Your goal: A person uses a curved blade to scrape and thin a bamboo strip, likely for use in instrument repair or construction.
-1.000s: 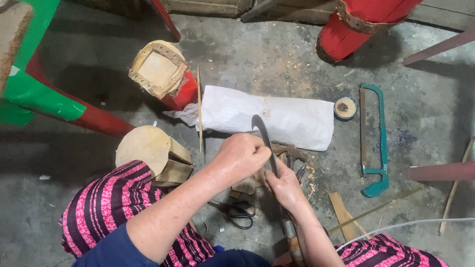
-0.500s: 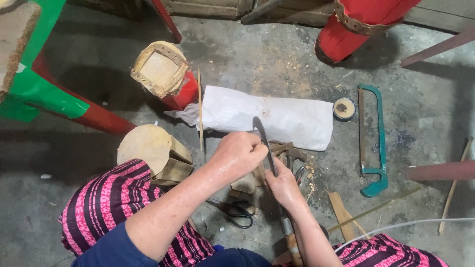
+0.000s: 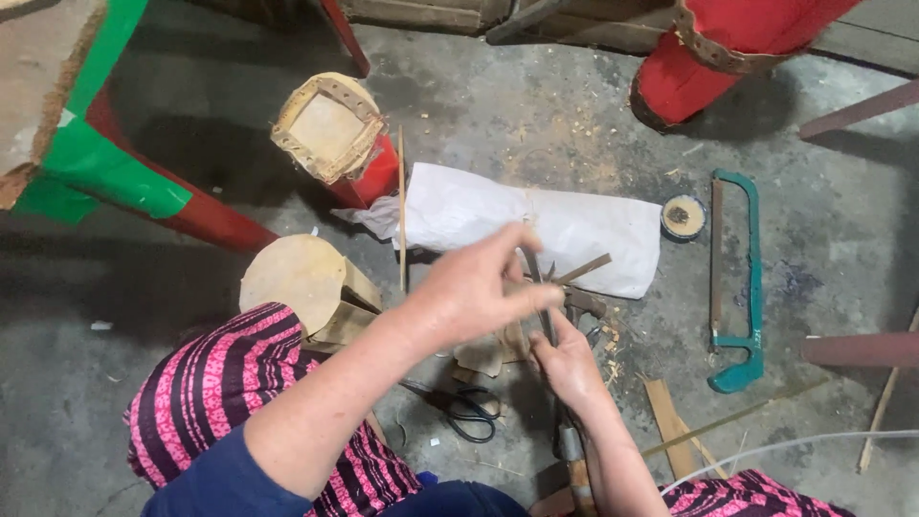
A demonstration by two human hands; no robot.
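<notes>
My left hand (image 3: 474, 292) hovers over the floor with its index finger stretched out, its thumb and fingers pinching thin bamboo slivers (image 3: 584, 270) against a narrow dark knife blade (image 3: 539, 287). Just below it my right hand (image 3: 567, 362) is closed around the lower part of the knife, whose handle (image 3: 571, 450) runs down along my forearm. Small wood offcuts (image 3: 483, 356) lie under both hands. Where exactly the fingers meet the blade is hidden.
A white tied sack (image 3: 593, 230) lies beyond the hands, with a tape roll (image 3: 683, 215) and a green hacksaw (image 3: 742, 287) to the right. Black scissors (image 3: 469, 407), a wooden block (image 3: 302, 278), a small red drum (image 3: 330, 134), an upright bamboo stick (image 3: 402, 206), a big red drum (image 3: 718, 57).
My left hand has opened from a fist over the blade's top into a pinch with the index finger extended. The right hand has shifted slightly lower.
</notes>
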